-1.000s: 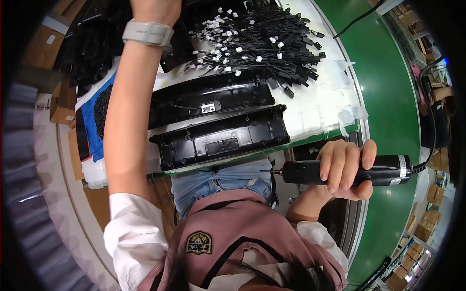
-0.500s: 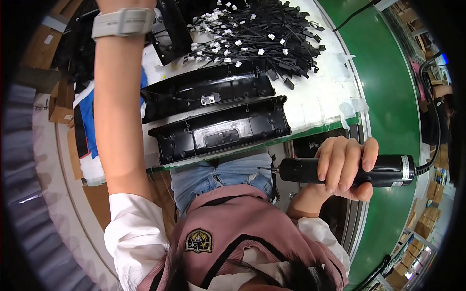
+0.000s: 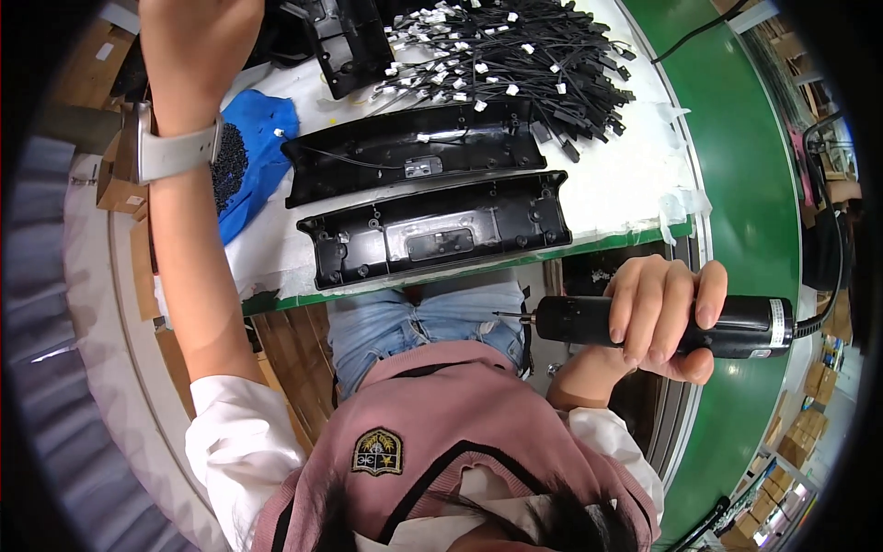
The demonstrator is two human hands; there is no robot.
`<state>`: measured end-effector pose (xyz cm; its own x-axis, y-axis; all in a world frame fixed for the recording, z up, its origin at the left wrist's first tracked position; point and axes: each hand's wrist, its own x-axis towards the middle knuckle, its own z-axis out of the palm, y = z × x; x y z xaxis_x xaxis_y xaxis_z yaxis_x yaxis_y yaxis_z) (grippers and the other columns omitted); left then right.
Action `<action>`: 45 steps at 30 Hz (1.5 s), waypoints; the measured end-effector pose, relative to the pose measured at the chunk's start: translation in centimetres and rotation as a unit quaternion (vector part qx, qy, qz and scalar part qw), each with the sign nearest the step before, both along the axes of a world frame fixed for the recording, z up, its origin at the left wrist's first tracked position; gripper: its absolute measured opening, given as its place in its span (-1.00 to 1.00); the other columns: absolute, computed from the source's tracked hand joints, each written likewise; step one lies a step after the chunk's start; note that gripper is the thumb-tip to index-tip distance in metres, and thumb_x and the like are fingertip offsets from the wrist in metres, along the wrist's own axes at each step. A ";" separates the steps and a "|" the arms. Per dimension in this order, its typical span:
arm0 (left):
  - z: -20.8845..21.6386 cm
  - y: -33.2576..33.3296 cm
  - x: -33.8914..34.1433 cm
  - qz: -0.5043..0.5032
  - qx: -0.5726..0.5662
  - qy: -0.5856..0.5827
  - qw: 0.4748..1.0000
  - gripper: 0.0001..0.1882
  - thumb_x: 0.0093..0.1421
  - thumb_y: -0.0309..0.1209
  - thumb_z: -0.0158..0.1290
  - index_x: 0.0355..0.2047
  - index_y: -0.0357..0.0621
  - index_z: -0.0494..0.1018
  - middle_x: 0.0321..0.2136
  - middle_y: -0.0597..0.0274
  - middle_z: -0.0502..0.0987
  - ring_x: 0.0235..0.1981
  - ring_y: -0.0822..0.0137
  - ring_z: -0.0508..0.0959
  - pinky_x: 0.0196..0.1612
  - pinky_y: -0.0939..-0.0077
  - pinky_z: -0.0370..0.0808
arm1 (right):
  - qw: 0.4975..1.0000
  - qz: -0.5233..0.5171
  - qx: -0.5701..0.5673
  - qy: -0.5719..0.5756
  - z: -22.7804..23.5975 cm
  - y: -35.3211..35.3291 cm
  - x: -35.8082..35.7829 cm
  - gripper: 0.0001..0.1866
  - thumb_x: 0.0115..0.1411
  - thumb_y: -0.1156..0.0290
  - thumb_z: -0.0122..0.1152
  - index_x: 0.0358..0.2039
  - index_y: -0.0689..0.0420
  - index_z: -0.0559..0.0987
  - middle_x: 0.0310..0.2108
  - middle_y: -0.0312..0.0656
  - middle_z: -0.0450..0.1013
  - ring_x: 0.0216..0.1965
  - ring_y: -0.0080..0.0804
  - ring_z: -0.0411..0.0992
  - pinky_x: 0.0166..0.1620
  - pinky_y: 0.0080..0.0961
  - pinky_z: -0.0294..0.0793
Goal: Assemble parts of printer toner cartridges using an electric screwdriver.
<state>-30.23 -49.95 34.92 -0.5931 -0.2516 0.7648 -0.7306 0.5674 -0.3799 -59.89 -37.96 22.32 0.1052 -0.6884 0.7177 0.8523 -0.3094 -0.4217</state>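
An electric screwdriver [image 3: 570, 319] is wrapped in my right hand [image 3: 667, 317], held level off the table's front edge with its thin bit pointing left. At the far left my left hand [image 3: 198, 55] reaches over the table; its fingers are cut off by the upper edge. Nearest to me lies a long black plastic housing [image 3: 510, 216], open side up. Behind it a second black housing [image 3: 487, 143] carries a cable and a small metal-looking piece [image 3: 423, 166]. By my left wrist, a blue cloth or bag [image 3: 267, 138] holds a heap of tiny black parts [image 3: 229, 166].
A large pile of black cables with white connectors [image 3: 524, 64] covers the back of the white table top [image 3: 616, 189]. More black housings [image 3: 354, 51] lie at the back left. The screwdriver's cord [image 3: 832, 248] rises on the right. Cardboard boxes [image 3: 120, 179] stand at the left.
My left hand and forearm have shifted left, uncovering the blue cloth or bag and its tiny black parts. The view has shifted slightly; my right hand keeps its hold on the screwdriver.
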 end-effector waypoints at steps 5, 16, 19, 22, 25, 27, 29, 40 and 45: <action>0.4 4.8 1.4 0.065 -0.041 -0.123 0.989 -0.69 0.21 -0.65 -0.03 -0.02 -0.29 0.33 -0.25 0.06 0.52 -0.30 0.31 0.57 -0.20 0.65 0.47 | 1.000 0.014 -0.006 0.013 0.5 0.3 0.1 -0.67 0.08 0.33 0.22 -0.23 0.11 0.30 -0.68 -0.34 0.43 -0.73 -0.52 0.41 -0.60 -0.55 0.43; -12.9 10.6 -3.6 -0.144 0.553 0.215 0.792 -0.77 -0.11 -0.61 0.17 -0.36 -0.23 0.57 -0.47 0.13 0.52 -0.51 0.22 0.50 -0.44 0.48 0.42 | 0.997 0.006 -0.056 -0.048 3.0 -0.2 1.4 -0.70 0.06 0.47 0.30 -0.28 0.18 0.34 -0.74 -0.25 0.40 -0.81 -0.50 0.36 -0.67 -0.52 0.40; -14.3 11.2 -4.0 -0.113 0.577 0.233 0.774 -0.81 -0.08 -0.61 0.17 -0.38 -0.24 0.54 -0.44 0.15 0.50 -0.51 0.15 0.49 -0.42 0.42 0.42 | 0.998 0.006 -0.063 -0.026 3.2 -0.6 1.9 -0.69 0.05 0.47 0.31 -0.28 0.19 0.35 -0.74 -0.24 0.40 -0.81 -0.49 0.36 -0.66 -0.52 0.40; -14.5 11.4 -3.8 -0.097 0.601 0.196 0.768 -0.84 -0.08 -0.61 0.12 -0.41 -0.26 0.49 -0.49 0.18 0.44 -0.46 0.14 0.48 -0.41 0.38 0.43 | 0.997 0.011 -0.071 -0.011 3.5 -0.9 2.5 -0.69 0.04 0.48 0.32 -0.28 0.20 0.36 -0.73 -0.23 0.41 -0.80 -0.48 0.36 -0.66 -0.52 0.40; -14.1 11.5 -4.0 -0.085 0.561 0.147 0.810 -0.83 -0.11 -0.61 0.09 -0.43 -0.23 0.48 -0.52 0.19 0.41 -0.43 0.18 0.46 -0.43 0.40 0.42 | 0.997 0.006 -0.079 -0.012 3.6 -1.1 3.9 -0.68 0.00 0.51 0.33 -0.30 0.22 0.37 -0.71 -0.19 0.41 -0.78 -0.44 0.37 -0.67 -0.50 0.38; -14.2 11.4 -4.0 -0.088 0.555 0.134 0.816 -0.81 -0.15 -0.59 0.05 -0.43 -0.20 0.47 -0.52 0.21 0.40 -0.43 0.21 0.45 -0.45 0.40 0.41 | 0.995 -0.002 -0.099 0.017 3.7 -1.3 5.0 -0.70 -0.07 0.49 0.40 -0.41 0.16 0.40 -0.78 -0.32 0.40 -0.84 -0.60 0.33 -0.70 -0.64 0.36; -14.5 11.4 -3.8 -0.104 0.529 0.134 0.832 -0.82 -0.16 -0.56 0.04 -0.45 -0.19 0.46 -0.50 0.22 0.39 -0.44 0.21 0.45 -0.46 0.40 0.41 | 0.990 -0.046 -0.098 0.087 3.5 -1.0 5.8 -0.70 -0.05 0.47 0.40 -0.40 0.15 0.41 -0.78 -0.32 0.40 -0.84 -0.60 0.30 -0.70 -0.64 0.35; -14.9 11.4 -3.1 -0.098 0.538 0.143 0.825 -0.82 -0.18 -0.56 0.03 -0.47 -0.17 0.45 -0.50 0.24 0.38 -0.45 0.22 0.46 -0.49 0.40 0.41 | 0.958 -0.016 -0.132 0.254 3.0 -2.0 7.0 -0.65 0.06 0.33 0.36 -0.30 0.10 0.34 -0.71 -0.28 0.43 -0.79 -0.56 0.36 -0.67 -0.62 0.37; -15.0 11.4 -3.3 -0.101 0.538 0.146 0.824 -0.81 -0.19 -0.58 0.04 -0.47 -0.18 0.45 -0.50 0.24 0.38 -0.45 0.21 0.46 -0.50 0.41 0.41 | 0.951 -0.020 -0.133 0.279 3.1 -2.1 7.0 -0.63 0.07 0.29 0.35 -0.29 0.09 0.32 -0.69 -0.28 0.43 -0.78 -0.54 0.38 -0.66 -0.64 0.40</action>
